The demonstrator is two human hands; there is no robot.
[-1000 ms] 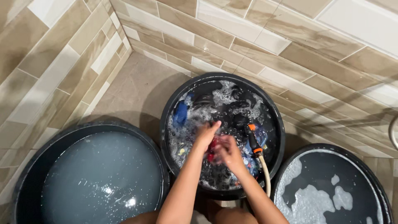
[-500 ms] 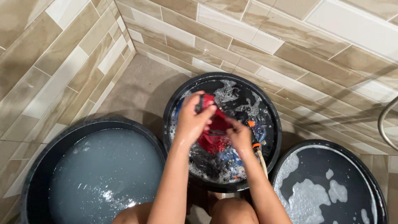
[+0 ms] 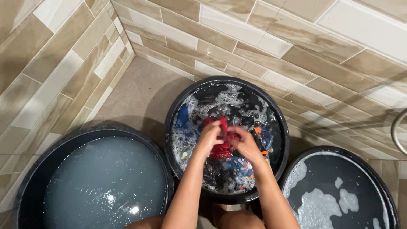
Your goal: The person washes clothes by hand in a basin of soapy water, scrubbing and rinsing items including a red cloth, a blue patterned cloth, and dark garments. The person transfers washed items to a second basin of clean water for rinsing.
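Fingers of both hands are clamped on one red cloth (image 3: 221, 146), bunched between them just above the suds. The left hand (image 3: 210, 138) grips its left part, with a strip of the cloth standing up past the knuckles; the right hand (image 3: 245, 143) grips the right part, and the two hands are nearly touching. Both forearms reach in from the bottom edge, and two bare knees show below them.

There are three dark round tubs on the floor (image 3: 144, 91). The left tub (image 3: 25, 182), nearest the person on that side, holds cloudy grey water with a few small bubbles and no laundry showing. The right tub (image 3: 383, 186) holds dark water with several white patches of foam floating on it. The middle tub (image 3: 169, 127), a little farther off and between the other two, is the one the hands work over; the red cloth is held over its centre. It is full of soapy water and soaked laundry: dark pieces toward the far rim, one blue piece (image 3: 182, 115) at the left, and more blue fabric near the wrists. One hose nozzle (image 3: 259, 135) with orange parts lies in this tub just right of the right hand, mostly hidden behind it.

Beyond the tubs, two tiled walls (image 3: 254, 38) in beige and white meet at a corner at the upper left. A curved metal bar (image 3: 396, 131) shows at the right edge.
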